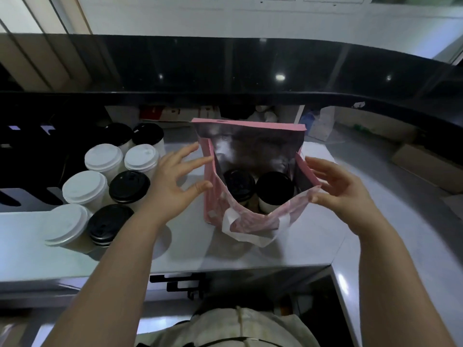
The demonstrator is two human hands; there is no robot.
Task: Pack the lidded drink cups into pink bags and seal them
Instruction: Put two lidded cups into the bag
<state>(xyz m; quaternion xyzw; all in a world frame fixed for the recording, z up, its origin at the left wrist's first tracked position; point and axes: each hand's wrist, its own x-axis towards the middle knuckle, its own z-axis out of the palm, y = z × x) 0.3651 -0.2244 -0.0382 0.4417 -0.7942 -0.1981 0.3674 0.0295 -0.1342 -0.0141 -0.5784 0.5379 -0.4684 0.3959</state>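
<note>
A pink bag (215, 196) with a silver lining stands open on the grey counter (313, 234). Inside it stand two cups with black lids (239, 185) (275, 187), side by side. A white handle (246, 235) hangs from the bag's near flap. My left hand (175, 181) hovers just left of the bag, fingers spread, holding nothing. My right hand (343, 189) is at the bag's right near corner, thumb and fingers touching the pink edge. Several lidded cups (100, 181), some with white lids and some with black, stand grouped at the left.
A raised black glossy ledge (250, 68) runs across the back. Boxes and clutter (175, 112) sit under it. A cardboard box (426, 166) lies at the far right. The counter's front edge (225, 267) drops off below the bag.
</note>
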